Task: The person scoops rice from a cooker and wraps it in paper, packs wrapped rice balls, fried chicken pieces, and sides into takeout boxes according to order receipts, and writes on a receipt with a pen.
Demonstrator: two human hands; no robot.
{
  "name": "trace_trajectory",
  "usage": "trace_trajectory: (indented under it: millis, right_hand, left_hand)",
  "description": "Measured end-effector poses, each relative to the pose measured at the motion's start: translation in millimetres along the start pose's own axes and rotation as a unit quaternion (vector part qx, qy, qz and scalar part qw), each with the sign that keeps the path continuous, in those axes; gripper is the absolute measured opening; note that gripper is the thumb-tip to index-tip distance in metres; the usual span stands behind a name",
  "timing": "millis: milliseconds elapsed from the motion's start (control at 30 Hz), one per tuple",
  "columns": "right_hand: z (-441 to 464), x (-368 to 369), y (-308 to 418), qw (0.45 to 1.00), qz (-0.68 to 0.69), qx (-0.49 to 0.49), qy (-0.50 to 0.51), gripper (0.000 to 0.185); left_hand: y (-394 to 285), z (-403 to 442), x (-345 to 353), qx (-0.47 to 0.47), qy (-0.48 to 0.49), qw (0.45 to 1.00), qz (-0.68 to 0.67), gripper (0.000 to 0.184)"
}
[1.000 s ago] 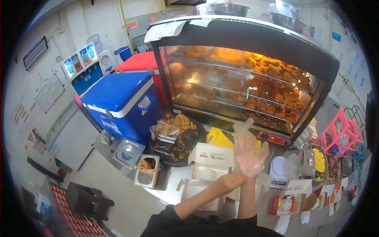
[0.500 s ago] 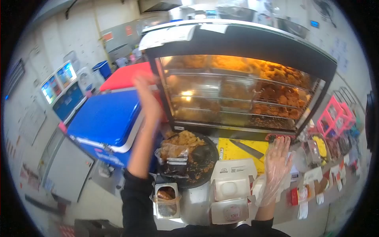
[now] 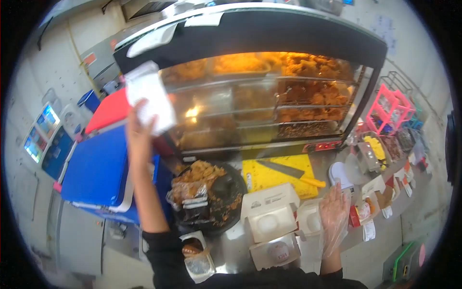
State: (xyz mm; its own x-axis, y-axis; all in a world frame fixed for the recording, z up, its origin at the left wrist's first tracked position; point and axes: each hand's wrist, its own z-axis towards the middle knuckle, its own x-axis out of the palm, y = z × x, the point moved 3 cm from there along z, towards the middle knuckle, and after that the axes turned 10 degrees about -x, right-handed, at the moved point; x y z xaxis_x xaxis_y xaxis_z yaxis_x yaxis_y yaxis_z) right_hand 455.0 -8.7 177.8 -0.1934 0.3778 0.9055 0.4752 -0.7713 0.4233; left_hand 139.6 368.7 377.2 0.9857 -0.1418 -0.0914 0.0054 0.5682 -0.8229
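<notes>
In the upper left of the frame, the left hand (image 3: pixel 140 126) has its grip clamped on white paper (image 3: pixel 150 91), before the warmer (image 3: pixel 260 30). Right of centre, lower down, the gloved right hand (image 3: pixel 335 211) is open, fingers straight, beside a box (image 3: pixel 306 216) on the counter (image 3: pixel 233 247).

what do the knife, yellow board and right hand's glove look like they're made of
Knife: probably metal blade, grey with a dull look; its even yellow handle suggests plastic.
Board: likely matte plastic, judging by its flat, solid yellow.
Glove: seemingly thin, glossy plastic film, as skin shows through its creases.
</notes>
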Motion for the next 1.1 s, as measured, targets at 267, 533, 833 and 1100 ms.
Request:
trace_trajectory:
  millis: [267,533,833,1100]
  right_hand:
    - [38.5,30.7,8.7,0.988,0.039,0.085,0.121,0.046]
    - [110.3,3.7,96.9,0.974,-0.176,0.062,0.131,0.038]
    - [233.7,58.9,112.2,0.464,-0.772,-0.069,0.429,0.04]
    - [357.6,62.5,58.2,0.31,-0.798,-0.364,0.368,0.074]
  left_hand:
    - [-62.8,-190.6,173.4,-0.17,0.073,0.956,-0.226,0.069]
    - [-99.0,-234.7,317.0,-0.119,0.157,0.959,-0.204,0.081]
    - [-96.6,-230.1,384.7,-0.085,0.12,0.972,-0.185,0.083]
    - [-81.4,-215.2,409.4,-0.137,0.106,0.973,-0.156,0.089]
